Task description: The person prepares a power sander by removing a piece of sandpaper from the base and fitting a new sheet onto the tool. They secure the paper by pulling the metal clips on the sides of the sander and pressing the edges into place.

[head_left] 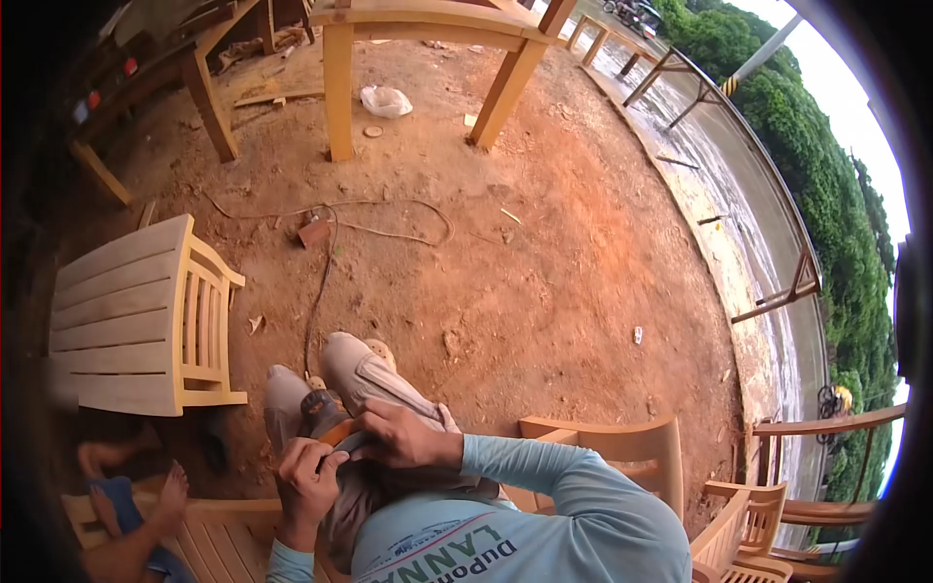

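Note:
An orange-and-black corded power tool (319,410) rests on my lap between my thighs. At its near end is a thin grey piece (351,443), perhaps a sanding disc. My left hand (309,483) pinches the edge of this grey piece between thumb and fingers. Bent over the same end of the tool, my right hand (408,434) has its fingers closed on the piece's other side. The tool's underside and part of the grey piece are hidden by my hands.
A cord (326,282) runs over the dirt floor past a brown block (314,232). A slatted wooden piece of furniture (117,316) stands left, a wooden chair (641,452) right, a wooden table (428,21) ahead. Another person's foot (171,493) shows lower left. A plastic bag (386,101) lies ahead.

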A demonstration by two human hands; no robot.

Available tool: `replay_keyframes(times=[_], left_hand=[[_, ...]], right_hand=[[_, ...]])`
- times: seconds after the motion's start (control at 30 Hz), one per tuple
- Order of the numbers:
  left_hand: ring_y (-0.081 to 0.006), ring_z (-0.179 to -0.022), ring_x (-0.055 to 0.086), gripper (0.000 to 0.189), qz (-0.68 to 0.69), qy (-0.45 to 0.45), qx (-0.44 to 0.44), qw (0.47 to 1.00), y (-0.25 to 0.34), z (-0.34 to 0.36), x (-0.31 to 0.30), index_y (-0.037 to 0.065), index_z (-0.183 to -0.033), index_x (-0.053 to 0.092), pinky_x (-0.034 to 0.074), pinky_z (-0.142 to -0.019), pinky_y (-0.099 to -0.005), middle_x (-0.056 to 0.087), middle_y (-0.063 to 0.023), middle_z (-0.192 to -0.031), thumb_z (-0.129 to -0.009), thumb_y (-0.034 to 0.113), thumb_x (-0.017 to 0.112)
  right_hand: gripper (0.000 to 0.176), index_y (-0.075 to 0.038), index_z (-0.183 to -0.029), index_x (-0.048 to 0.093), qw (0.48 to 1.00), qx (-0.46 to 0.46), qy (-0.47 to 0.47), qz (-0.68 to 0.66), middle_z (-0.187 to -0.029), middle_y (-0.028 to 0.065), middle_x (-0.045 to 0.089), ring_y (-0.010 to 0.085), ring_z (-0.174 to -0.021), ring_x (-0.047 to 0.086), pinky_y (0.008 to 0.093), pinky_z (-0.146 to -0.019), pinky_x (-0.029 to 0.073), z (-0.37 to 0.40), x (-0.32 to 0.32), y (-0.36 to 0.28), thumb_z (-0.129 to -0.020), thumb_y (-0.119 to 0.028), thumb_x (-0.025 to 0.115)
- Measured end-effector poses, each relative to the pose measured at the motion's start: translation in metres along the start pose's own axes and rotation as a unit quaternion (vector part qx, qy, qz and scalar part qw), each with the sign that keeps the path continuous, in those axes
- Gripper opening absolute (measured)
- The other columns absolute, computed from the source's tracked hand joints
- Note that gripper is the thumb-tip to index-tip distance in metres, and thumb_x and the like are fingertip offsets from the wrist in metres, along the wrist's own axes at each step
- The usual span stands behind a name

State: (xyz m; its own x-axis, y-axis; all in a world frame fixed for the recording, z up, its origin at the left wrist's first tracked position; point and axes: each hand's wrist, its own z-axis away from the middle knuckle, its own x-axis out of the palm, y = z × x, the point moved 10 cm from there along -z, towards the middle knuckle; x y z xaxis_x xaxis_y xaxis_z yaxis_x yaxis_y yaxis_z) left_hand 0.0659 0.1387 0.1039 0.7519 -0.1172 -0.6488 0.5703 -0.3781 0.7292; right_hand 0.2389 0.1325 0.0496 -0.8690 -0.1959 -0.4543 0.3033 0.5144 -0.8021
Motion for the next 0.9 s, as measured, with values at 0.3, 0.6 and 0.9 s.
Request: replay_keyframes(times=[0.3,0.6,0.9], left_hand=[[-0.0392,-0.089,0.072,0.012,-0.006,0.022,0.017,1.000,0.005,0.005,-0.003,0.002,-0.095,0.075,0.057,-0.079,-0.0499,0.072,-0.0149,-0.094,-0.095,0.008,0.086],[-0.0398,-0.089,0.074,0.006,-0.010,0.023,0.032,0.999,0.015,-0.008,-0.006,0.001,-0.094,0.071,0.059,-0.080,-0.0496,0.074,-0.0166,-0.093,-0.097,0.000,0.077],[-0.0170,-0.075,0.072,0.017,0.042,0.142,-0.126,0.981,-0.072,0.013,-0.066,-0.001,-0.106,0.070,0.057,-0.072,-0.0310,0.075,-0.0102,-0.090,-0.117,0.011,0.064]], right_hand=[[0.023,-0.002,-0.108,0.069,0.997,0.029,0.029,-0.070,-0.108,0.0181,0.064,0.0413,-0.094,0.068,0.0506,-0.078,0.055,-0.005,-0.008,-0.001,-0.105,-0.020,0.082],[0.015,-0.001,-0.111,0.073,0.985,0.082,0.089,-0.120,-0.114,0.0165,0.066,0.0371,-0.105,0.070,0.0448,-0.090,0.058,-0.002,-0.012,-0.001,-0.099,-0.004,0.082],[0.013,-0.002,-0.105,0.077,0.991,0.083,0.092,-0.055,-0.103,0.0141,0.074,0.0323,-0.096,0.074,0.0412,-0.085,0.059,-0.009,-0.023,-0.005,-0.100,-0.010,0.086]])
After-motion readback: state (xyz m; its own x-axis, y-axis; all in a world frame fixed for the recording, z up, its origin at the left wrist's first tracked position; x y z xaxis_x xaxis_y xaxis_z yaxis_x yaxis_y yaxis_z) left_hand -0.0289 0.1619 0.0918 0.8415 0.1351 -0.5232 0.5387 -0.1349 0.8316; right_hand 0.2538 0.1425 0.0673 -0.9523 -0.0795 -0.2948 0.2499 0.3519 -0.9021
